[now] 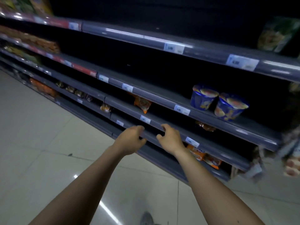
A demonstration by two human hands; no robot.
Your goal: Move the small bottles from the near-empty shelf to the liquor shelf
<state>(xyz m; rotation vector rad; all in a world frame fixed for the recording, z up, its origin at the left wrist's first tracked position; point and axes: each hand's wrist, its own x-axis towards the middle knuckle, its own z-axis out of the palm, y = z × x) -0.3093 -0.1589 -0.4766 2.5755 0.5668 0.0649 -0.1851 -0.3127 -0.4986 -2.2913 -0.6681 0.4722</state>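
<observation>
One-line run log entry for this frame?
left hand: empty, open | right hand: empty, open | both at grey metal shelf edge | small bottles: not visible

Both bare arms reach forward, left grip (130,139) and right grip (169,138) loosely curled, holding nothing.

A shop aisle: long grey shelves (162,96) carry price tags (181,109) along their edges, with packaged snacks (142,103) and blue cups (203,96) above a tiled floor (40,143).

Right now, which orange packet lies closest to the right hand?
The orange packet just beyond the right hand's wrist, on the shelf beneath it; the other orange packet sits a shelf higher, farther left.
</observation>
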